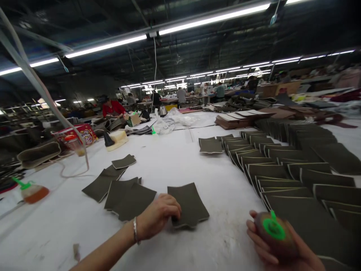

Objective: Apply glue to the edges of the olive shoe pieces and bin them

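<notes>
My left hand [160,214] is closed, its curled fingers at the left edge of a dark olive leather-like piece [191,205] lying flat on the white table. The fingertips are partly hidden. My right hand [262,244] is wrapped round a squeeze bottle [282,241] with a bright green cap and nozzle, tilted toward me and slightly blurred. Left of my left hand, several similar pieces [135,201] lie loosely overlapped. Beyond the right hand, long overlapping rows of olive pieces [270,173] with pale edges fan across the table.
Another green-tipped squeeze bottle [35,192] with orange liquid lies at the left. A pale pole [50,94] and a cable stand near a red-lidded jar [75,145]. Clear plastic bags [175,120] and stacked brown sheets [239,118] lie farther back. A person in red [113,107] sits beyond.
</notes>
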